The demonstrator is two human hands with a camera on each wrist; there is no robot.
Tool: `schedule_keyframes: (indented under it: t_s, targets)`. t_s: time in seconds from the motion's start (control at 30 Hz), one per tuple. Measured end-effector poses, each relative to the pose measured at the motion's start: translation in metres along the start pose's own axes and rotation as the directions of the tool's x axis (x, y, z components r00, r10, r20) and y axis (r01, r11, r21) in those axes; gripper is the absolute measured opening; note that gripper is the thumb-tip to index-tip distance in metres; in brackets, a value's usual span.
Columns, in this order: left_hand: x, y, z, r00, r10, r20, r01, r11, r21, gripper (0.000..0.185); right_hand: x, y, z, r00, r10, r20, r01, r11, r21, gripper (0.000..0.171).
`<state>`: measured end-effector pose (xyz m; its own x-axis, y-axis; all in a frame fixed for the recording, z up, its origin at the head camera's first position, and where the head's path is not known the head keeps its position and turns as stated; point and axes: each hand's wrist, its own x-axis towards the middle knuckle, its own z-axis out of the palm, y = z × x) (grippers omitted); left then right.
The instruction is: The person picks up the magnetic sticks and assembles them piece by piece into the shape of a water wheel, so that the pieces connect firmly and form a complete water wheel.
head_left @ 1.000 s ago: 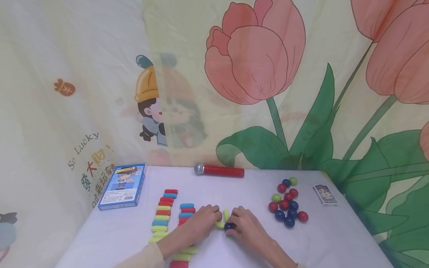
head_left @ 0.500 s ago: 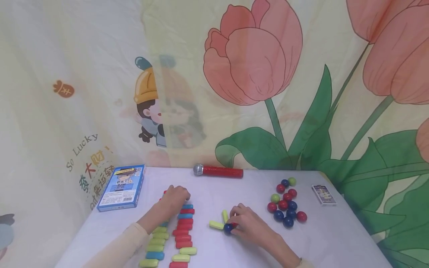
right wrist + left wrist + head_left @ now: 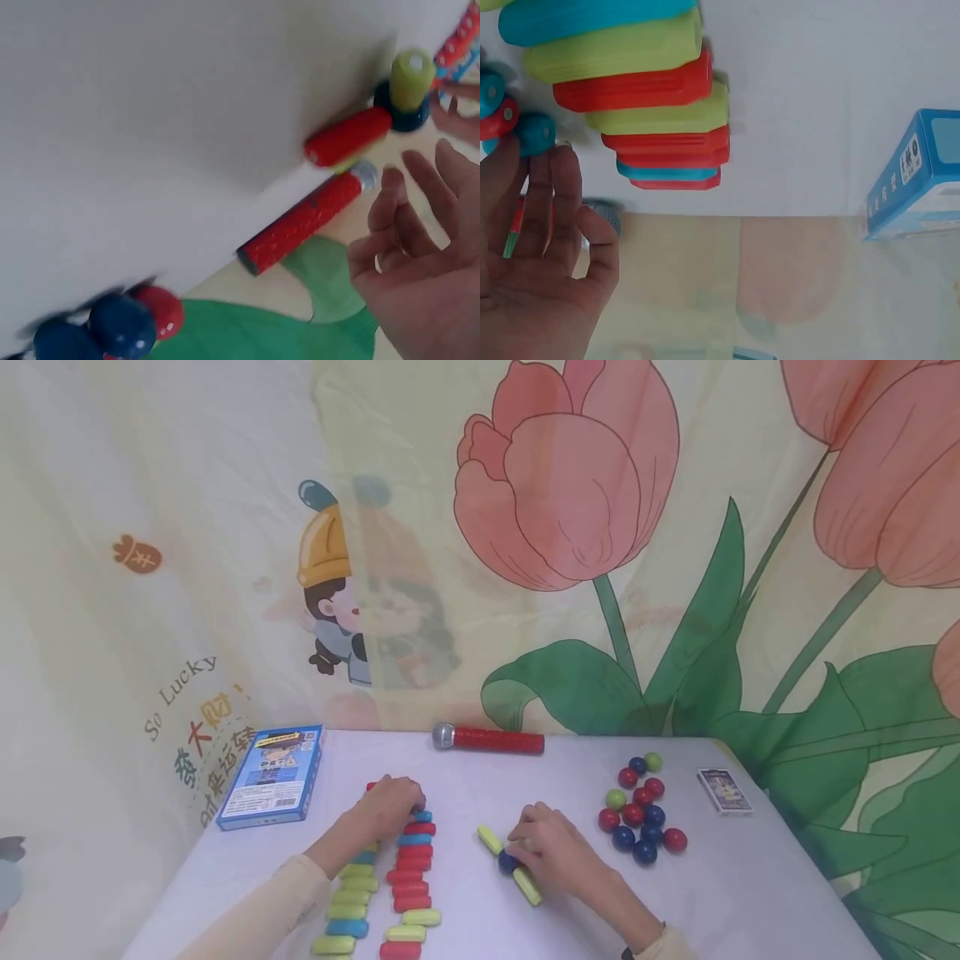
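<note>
My right hand [image 3: 557,850] holds a dark blue ball [image 3: 507,862] low over the table, thumb and fingertips at its upper side. Two yellow-green magnetic sticks, a far one [image 3: 491,837] and a near one [image 3: 527,887], stick out from the ball. A red stick [image 3: 349,136] also joins it, showing in the right wrist view but hidden behind the hand from the head. At the far end of the inner stick column, my left hand [image 3: 390,806] pinches a blue magnetic stick [image 3: 536,133], whose end carries a small metal disc.
Two columns of red, blue and yellow-green sticks [image 3: 410,877] lie at left. A cluster of red, blue and green balls [image 3: 645,818] sits at right, beside a small card box [image 3: 725,791]. A red microphone [image 3: 491,740] and a blue box [image 3: 273,777] lie along the back.
My left hand has left the ball and gone left to the stick columns. The ball with its sticks has turned under my right hand, one yellow-green stick now pointing towards me.
</note>
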<state>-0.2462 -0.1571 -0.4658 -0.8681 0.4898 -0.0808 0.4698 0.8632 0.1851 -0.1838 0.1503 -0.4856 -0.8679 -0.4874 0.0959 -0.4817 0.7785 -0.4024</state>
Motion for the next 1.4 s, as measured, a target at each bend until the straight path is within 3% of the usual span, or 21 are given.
schedule_keyframes:
  t_s: [0.1,0.2,0.3,0.4,0.47,0.63,0.77,0.93,1.13,1.27,1.4]
  targets:
    - [0.0,0.001,0.003,1.0,0.005,-0.004,-0.005,1.0,0.031,0.022,0.001,0.007,-0.007,1.0,-0.01,0.026,0.009,1.0,0.025,0.022]
    - [-0.003,0.0,0.008,1.0,0.01,-0.008,-0.009,0.992,0.123,0.032,0.003,0.01,-0.006,0.994,-0.053,0.091,0.049,0.998,0.048,0.026]
    - [-0.005,0.002,0.011,0.997,0.053,-0.061,-0.036,0.966,0.255,0.045,0.005,0.009,0.0,0.988,-0.093,0.124,0.083,0.993,0.086,0.026]
    - [-0.006,0.017,0.01,0.987,0.104,-0.125,-0.058,0.943,0.329,0.054,0.005,0.007,0.004,0.99,-0.095,0.104,0.085,0.991,0.102,0.023]
    - [-0.008,0.035,0.008,0.982,0.129,-0.141,-0.085,0.955,0.285,0.052,0.005,0.006,0.006,0.993,-0.078,0.084,0.072,0.994,0.077,0.023]
    - [-0.012,0.078,0.015,0.981,0.179,-0.076,-0.171,0.98,0.104,0.038,0.006,0.004,0.009,0.999,-0.011,0.051,0.011,1.0,0.008,0.024]
    - [-0.01,0.092,0.024,0.982,0.18,-0.05,-0.174,0.979,0.11,0.033,0.008,0.001,0.01,1.0,0.002,0.027,-0.003,1.0,0.01,0.024]
    - [-0.01,0.093,0.029,0.984,0.169,-0.057,-0.162,0.98,0.111,0.033,0.01,-0.001,0.013,1.0,0.009,0.009,-0.009,1.0,0.007,0.024]
    - [-0.007,0.089,0.032,0.973,0.192,-0.13,-0.175,0.975,0.134,0.037,0.009,0.001,0.013,0.999,0.038,-0.016,-0.039,0.999,-0.003,0.025]
    - [-0.004,0.075,0.024,0.966,0.186,-0.182,-0.173,0.981,0.082,0.038,0.008,0.004,0.009,0.999,0.041,-0.024,-0.041,0.999,0.001,0.025]
    - [-0.001,0.048,0.012,0.982,0.092,-0.168,-0.082,0.995,0.063,0.038,0.006,0.008,0.003,0.999,0.04,0.007,-0.041,0.998,0.054,0.018]
